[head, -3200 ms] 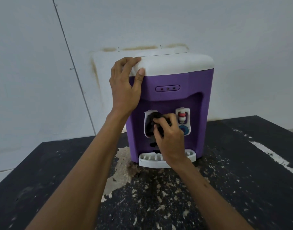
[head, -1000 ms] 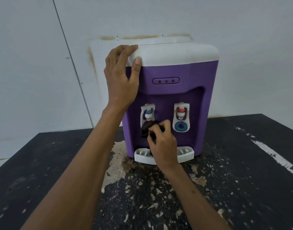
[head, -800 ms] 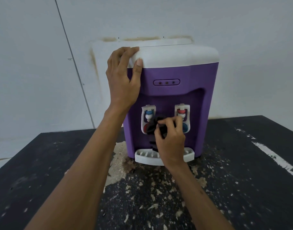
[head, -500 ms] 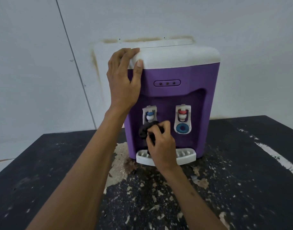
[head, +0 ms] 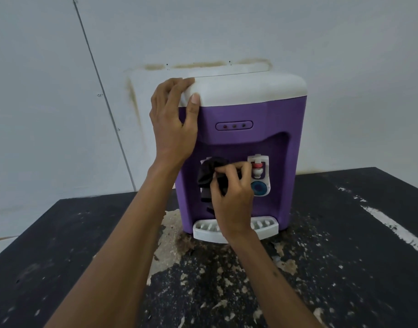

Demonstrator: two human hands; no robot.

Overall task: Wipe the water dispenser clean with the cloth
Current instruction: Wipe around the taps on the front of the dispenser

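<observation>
A purple water dispenser with a white lid stands on a black table, close to the wall. My left hand grips its top left corner, fingers over the lid's edge and thumb on the front. My right hand holds a bunched black cloth inside the tap recess, pressed over the left tap, which is hidden. The right tap, white with a red cap and a blue push pad, is uncovered. Under my right wrist sits the white drip tray.
The black table has worn, flaking patches around the dispenser's foot and a white streak at the right. A stained white wall stands right behind the dispenser.
My right hand has lifted the cloth from below the left tap up over it, after rubbing back and forth in the recess. My left hand has kept its grip on the lid's corner.
</observation>
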